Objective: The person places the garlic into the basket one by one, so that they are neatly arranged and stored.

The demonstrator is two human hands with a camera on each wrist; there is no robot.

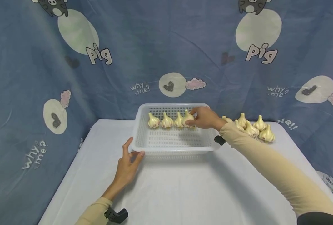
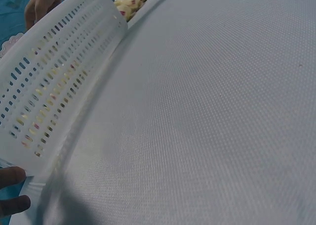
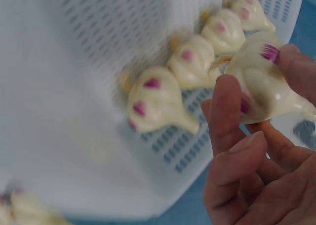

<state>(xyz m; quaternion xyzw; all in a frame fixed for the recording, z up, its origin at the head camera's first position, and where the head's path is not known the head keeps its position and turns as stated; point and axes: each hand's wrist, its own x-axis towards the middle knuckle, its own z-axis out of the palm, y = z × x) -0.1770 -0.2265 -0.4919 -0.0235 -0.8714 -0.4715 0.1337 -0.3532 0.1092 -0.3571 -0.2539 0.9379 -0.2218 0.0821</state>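
Note:
A white perforated basket (image 1: 169, 151) holds a row of garlic bulbs (image 1: 153, 120) along its far side. My right hand (image 1: 206, 117) pinches one garlic bulb (image 1: 187, 117) by its round body above the row. Seen from the right wrist, thumb and fingers of that hand (image 3: 261, 170) surround the held bulb (image 3: 256, 71), with several bulbs (image 3: 154, 99) lying in the basket beyond. My left hand (image 1: 127, 168) touches the basket's near left corner with fingers extended; in the left wrist view two fingertips (image 2: 14, 190) of it show beside the basket (image 2: 59, 71).
To the right of the basket, several more garlic bulbs (image 1: 250, 128) sit in a cluster on the white-covered table (image 1: 177, 190). A blue printed curtain (image 1: 166, 56) hangs behind and around the table.

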